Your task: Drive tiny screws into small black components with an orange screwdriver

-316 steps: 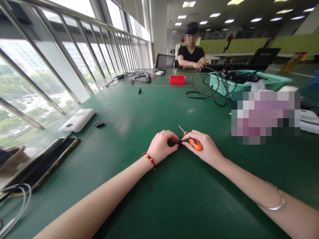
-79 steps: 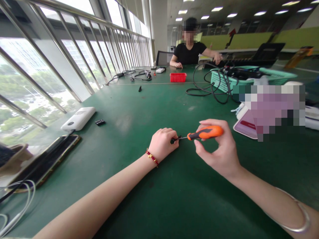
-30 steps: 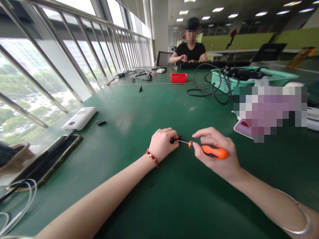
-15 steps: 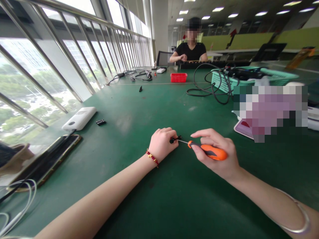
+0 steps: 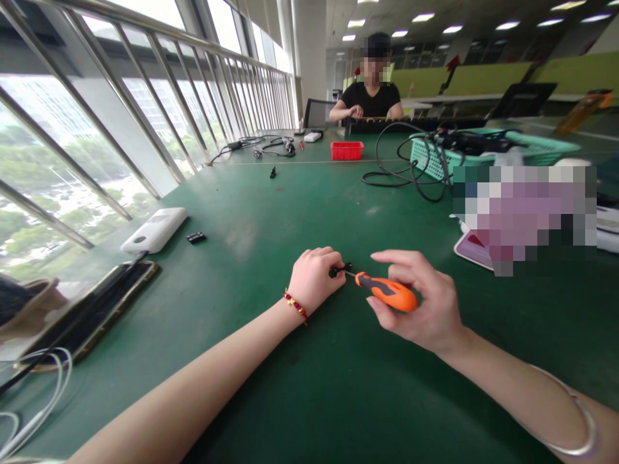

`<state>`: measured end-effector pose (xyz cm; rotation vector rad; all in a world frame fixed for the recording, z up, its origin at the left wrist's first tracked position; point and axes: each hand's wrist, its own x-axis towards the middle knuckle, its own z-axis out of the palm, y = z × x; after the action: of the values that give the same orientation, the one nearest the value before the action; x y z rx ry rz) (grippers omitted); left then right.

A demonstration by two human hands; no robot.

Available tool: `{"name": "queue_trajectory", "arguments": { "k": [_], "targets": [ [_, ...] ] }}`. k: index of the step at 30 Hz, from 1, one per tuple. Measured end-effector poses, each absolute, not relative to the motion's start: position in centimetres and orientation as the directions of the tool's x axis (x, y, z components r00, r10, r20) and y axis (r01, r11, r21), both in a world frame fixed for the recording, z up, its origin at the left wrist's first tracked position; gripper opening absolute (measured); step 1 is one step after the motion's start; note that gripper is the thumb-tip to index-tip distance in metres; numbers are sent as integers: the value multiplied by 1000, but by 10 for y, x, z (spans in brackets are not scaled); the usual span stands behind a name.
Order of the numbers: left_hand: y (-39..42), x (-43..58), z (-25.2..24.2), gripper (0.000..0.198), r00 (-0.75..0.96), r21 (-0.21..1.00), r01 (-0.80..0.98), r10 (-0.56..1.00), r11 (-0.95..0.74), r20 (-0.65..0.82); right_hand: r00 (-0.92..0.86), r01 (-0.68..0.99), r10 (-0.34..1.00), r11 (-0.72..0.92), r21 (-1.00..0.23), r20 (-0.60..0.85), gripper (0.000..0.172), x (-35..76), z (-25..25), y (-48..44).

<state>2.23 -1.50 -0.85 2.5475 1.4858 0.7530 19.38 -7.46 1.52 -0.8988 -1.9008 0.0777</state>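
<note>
My left hand (image 5: 313, 278) rests on the green table (image 5: 300, 206) with its fingers curled round a small black part (image 5: 340, 269), which sticks out to the right of the knuckles. My right hand (image 5: 420, 303) grips an orange and black screwdriver (image 5: 385, 291) by the handle, forefinger stretched out above it. The screwdriver's thin tip points left and meets the black part.
A white power bank (image 5: 155, 230), a tiny black piece (image 5: 196, 238) and a dark phone (image 5: 91, 309) lie at the left by the glass railing. Further back stand a red tray (image 5: 347, 151), a teal basket (image 5: 464, 158) with black cables (image 5: 401, 174), and a seated person (image 5: 370, 96).
The screwdriver handle has shifted left, closer to the black part, and sits further out in my right fingers. My left hand has stayed put.
</note>
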Motion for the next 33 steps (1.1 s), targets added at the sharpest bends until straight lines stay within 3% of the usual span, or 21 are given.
{"name": "queue_trajectory", "arguments": {
  "k": [2,4,10,14,20,28,30,33],
  "targets": [
    [-15,22,-9,4,400,326,790,839,-519,369,-267,571,592,733,-370,761,25,195,16,-75],
    [-15,22,-9,4,395,325,791,839,-518,374,-258,575,601,724,-380,756,21,197,16,-74],
    [-14,22,-9,8,402,321,790,837,-522,372,-162,483,536,775,-407,829,54,194,12,-69],
    [-14,22,-9,6,401,327,790,840,-519,365,-145,512,603,724,-463,784,67,194,11,-69],
    [-14,22,-10,4,387,328,794,842,-511,375,-238,546,638,711,-443,732,22,196,16,-72],
    [-13,22,-11,5,393,335,789,841,-516,371,-93,459,617,723,-516,782,70,192,10,-70],
    [-14,22,-10,4,390,338,790,844,-512,367,-142,487,658,697,-527,739,63,192,8,-71],
    [-14,22,-10,3,385,335,793,845,-508,370,-251,540,681,688,-485,688,23,193,9,-72]
  ]
}}
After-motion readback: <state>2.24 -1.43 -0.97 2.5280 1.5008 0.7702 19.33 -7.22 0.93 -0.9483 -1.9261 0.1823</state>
